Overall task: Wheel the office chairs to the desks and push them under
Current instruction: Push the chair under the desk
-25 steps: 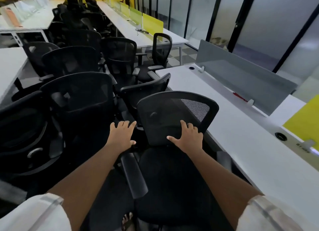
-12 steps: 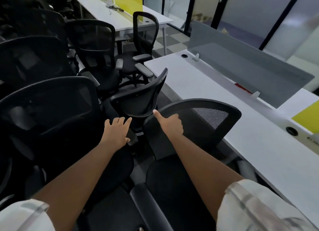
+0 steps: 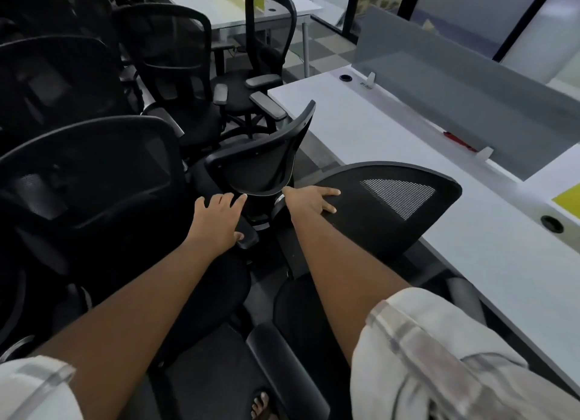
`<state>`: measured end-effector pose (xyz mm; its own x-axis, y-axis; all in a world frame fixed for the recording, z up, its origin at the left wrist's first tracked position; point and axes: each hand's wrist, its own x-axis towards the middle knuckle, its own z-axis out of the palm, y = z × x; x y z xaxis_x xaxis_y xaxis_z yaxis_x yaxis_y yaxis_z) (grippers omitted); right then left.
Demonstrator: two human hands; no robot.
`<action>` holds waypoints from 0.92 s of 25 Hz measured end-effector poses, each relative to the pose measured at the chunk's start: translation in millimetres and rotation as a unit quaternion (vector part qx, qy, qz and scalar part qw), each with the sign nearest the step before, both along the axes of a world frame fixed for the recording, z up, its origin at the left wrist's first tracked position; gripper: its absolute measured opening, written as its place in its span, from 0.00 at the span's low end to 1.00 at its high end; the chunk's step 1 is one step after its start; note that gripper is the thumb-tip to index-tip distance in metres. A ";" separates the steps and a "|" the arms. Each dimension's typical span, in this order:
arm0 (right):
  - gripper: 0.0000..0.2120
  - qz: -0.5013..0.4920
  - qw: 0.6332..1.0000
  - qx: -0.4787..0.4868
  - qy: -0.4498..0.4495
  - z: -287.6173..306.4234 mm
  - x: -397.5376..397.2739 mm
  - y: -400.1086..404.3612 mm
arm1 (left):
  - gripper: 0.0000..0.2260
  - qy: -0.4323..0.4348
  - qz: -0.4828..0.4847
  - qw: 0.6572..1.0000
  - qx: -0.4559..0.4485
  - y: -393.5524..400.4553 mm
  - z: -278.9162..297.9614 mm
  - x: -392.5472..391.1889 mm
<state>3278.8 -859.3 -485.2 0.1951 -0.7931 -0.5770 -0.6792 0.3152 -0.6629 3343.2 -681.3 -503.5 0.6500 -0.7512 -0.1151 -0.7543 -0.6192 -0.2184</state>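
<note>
Resting right hand [image 3: 309,200] atop chair backrest [image 3: 376,212]

Black office chairs [image 3: 175,84] crowd the checkered floor [image 3: 326,52] beside a white desk [image 3: 361,131].

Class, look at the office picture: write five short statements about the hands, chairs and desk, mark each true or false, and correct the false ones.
1. The right hand rests on the top edge of a mesh chair back. True.
2. The left hand grips a red pen. False: it rests on a chair armrest; the red pen lies on the desk.
3. A grey divider panel stands on the white desk. True.
4. Both forearms are covered by long sleeves. False: they are bare.
5. The desk carries a laptop. False: none is visible.
</note>
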 end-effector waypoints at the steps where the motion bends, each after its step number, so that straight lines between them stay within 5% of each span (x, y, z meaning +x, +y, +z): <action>1: 0.62 0.004 1.000 0.002 -0.005 0.2 -2.4 5.4 | 0.43 -0.001 0.000 1.000 -0.001 1.9 2.1 -3.2; 15: 0.59 0.183 0.982 -0.031 0.044 3.6 -163.2 166.2 | 0.45 -0.039 0.005 0.999 0.025 83.3 39.3 -113.6; 23: 0.48 0.250 0.964 -0.067 0.053 -5.7 -281.7 237.2 | 0.53 -0.114 -0.206 0.971 0.039 69.5 59.3 -173.3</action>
<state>2997.1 -622.1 -490.9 0.5185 -0.6839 -0.5133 -0.7900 -0.1533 -0.5937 3169.9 -611.9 -444.2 0.3105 -0.9479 -0.0707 -0.8617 -0.2493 -0.4420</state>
